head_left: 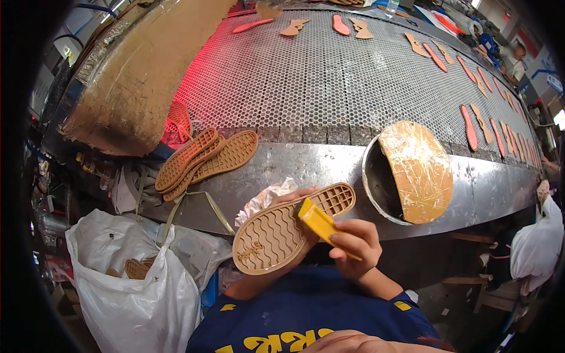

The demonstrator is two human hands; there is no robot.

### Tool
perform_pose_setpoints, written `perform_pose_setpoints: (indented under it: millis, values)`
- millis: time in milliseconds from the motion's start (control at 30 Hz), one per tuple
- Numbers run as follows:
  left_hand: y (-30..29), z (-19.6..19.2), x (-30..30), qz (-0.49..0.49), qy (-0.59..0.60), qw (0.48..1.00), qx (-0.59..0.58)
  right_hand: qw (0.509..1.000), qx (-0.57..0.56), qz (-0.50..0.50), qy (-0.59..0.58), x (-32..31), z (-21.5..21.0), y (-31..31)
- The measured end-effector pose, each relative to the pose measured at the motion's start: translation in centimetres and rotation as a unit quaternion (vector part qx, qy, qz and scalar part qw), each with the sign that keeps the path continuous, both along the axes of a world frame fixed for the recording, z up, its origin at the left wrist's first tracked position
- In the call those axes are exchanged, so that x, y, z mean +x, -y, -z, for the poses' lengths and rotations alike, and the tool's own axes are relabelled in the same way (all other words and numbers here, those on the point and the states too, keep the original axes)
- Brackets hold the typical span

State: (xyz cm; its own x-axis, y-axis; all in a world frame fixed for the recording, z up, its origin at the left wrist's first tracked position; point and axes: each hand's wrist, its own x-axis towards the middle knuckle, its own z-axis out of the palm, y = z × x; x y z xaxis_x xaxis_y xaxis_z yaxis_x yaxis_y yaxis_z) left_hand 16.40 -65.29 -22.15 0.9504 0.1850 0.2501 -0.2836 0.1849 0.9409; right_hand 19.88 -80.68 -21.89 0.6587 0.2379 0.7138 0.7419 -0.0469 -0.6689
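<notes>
A tan rubber shoe sole [273, 235] is tilted up in front of me, its wavy and gridded tread showing. My left hand [301, 193] is closed around it from behind; its fingertips show past the upper edge, and most of the hand is hidden by the sole. My right hand [356, 247] pinches a flat yellow tool [321, 222] between thumb and fingers. The tool's pale end lies over the middle of the tread; whether it touches, I cannot tell. Crumpled white paper [259, 203] sits against the sole's upper left side.
Several tan soles [226, 154] lie left on the metal ledge [312, 162]. A round pot [376, 197] stands right, partly covered by a taped cardboard lid [418, 170]. Behind, a mesh conveyor [282, 76] carries pink and tan pieces. A white sack [141, 306] holds more soles. Another person [518, 62] is far right.
</notes>
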Motion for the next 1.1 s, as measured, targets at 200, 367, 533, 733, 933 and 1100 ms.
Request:
perform_pose_setpoints:
  millis: [200, 367, 533, 733, 933, 1100]
  values:
    - [-0.1, -1.5, 0.0, -0.009, -0.035, 0.996, 0.081, 0.994, -0.021, 0.106, -0.021, 1.4, 0.6, 1.6]
    - [0.1, -1.8, 0.1, -0.012, -0.028, 0.997, 0.067, 0.991, -0.04, 0.125, -0.006, 1.5, 0.4, 1.7]
    - [0.0, -1.5, 0.5, -0.032, -0.024, 0.993, 0.108, 0.998, -0.031, 0.051, 0.022, 0.0, 0.1, 0.2]
    - [-0.5, -1.5, 0.4, -0.035, -0.013, 0.984, 0.173, 0.998, -0.035, 0.043, 0.027, 0.5, 0.1, 0.2]
    - [-0.2, -2.2, 0.4, 0.011, -0.029, 0.99, 0.139, 0.996, -0.03, 0.086, 0.014, 1.2, 0.3, 1.0]
    - [0.0, -1.9, 0.0, -0.006, -0.013, 0.997, 0.077, 0.994, -0.03, 0.107, 0.002, 1.6, 0.4, 1.6]
